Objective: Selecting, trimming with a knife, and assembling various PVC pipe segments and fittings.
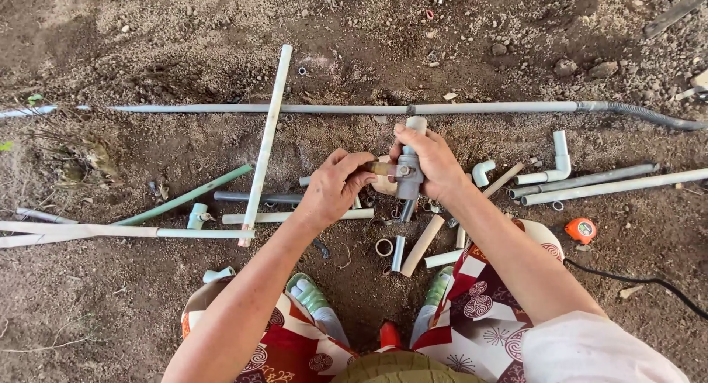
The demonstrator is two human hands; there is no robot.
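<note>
**Valve handle being worked, mid-air**

Right hand [431,161] wraps the grey valve fitting [408,173], held above the dirt ground [110,309] amid pipe offcuts [424,243]. Left hand [335,187] pinches its brass-coloured handle [382,169] between thumb and fingers. Judged step: turning or seating the handle. Next calls for a firm counter-hold on the body.

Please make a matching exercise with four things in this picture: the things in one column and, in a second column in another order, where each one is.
Things:
1. grey valve
2. orange tape measure
3. long grey pipe
4. green pipe

Places:
A. on the soil at the far right
B. slanted on the ground at the left
C. held between the left hand and the right hand
D. across the ground beyond the hands

Pairs: 1-C, 2-A, 3-D, 4-B
</note>
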